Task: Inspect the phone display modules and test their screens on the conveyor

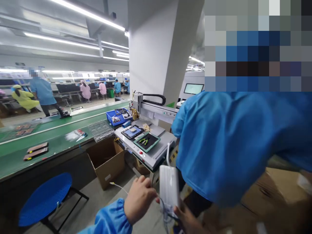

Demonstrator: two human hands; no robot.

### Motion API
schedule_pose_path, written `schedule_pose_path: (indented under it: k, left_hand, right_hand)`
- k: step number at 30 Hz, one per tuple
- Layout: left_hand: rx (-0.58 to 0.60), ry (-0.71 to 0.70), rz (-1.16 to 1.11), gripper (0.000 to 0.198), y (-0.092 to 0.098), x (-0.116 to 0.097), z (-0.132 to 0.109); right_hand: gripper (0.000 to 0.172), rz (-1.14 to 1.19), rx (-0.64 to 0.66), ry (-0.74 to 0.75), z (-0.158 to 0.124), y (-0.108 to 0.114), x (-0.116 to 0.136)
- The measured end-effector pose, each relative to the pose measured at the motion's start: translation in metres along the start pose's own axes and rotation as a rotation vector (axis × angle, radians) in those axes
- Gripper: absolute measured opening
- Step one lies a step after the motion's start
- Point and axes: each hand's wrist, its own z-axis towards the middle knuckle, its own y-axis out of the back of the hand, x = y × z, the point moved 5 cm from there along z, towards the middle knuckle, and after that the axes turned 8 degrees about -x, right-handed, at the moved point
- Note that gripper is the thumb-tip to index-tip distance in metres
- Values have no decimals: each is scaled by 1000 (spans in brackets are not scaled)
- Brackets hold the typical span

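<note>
Low in front of me, my right hand [188, 217] grips the lower end of a white box-shaped device [168, 183]. A thick white cord [168, 154] rises from the top of the device. Grey cable [164, 208] is bunched at its lower end, partly behind my fingers. Close to its left side, my left hand [141, 198] is closed round a thin cable. One end of that cable [119, 186], with a small plug, sticks out to the left. The fingertips of my left hand are partly hidden. Blur softens my right hand.
A co-worker in a blue smock [219, 139] bends close on my right. Ahead stands a bench machine [158, 159] carrying a green-rimmed tray [156, 145] with pliers. A cardboard box [107, 164], a blue stool [46, 200] and a green conveyor [60, 146] lie left.
</note>
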Motion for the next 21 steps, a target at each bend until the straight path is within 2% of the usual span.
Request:
schedule_pose_path:
  k: [2, 6, 10, 13, 17, 19, 21]
  left_hand:
    - [-169, 111, -118, 30, 22, 49, 12]
    - [-242, 241, -305, 37, 60, 156, 33]
    - [-363, 389, -428, 42, 116, 246, 49]
    - [-422, 485, -511, 49, 155, 295, 67]
    - [-450, 525, -606, 53, 193, 342, 100]
    - [-558, 497, -670, 58, 214, 363, 114]
    - [-726, 486, -671, 60, 238, 388, 119]
  right_hand:
    - [58, 92, 152, -14, 57, -58, -18]
    - [65, 187, 295, -91, 154, -166, -56]
    - [58, 277, 408, -241, 223, -252, -78]
    - [45, 333, 471, -342, 266, -298, -82]
    - [37, 367, 516, -451, 334, -337, -78]
    - [36, 359, 534, -477, 376, -352, -69]
    - [35, 325, 557, -471, 424, -364, -51]
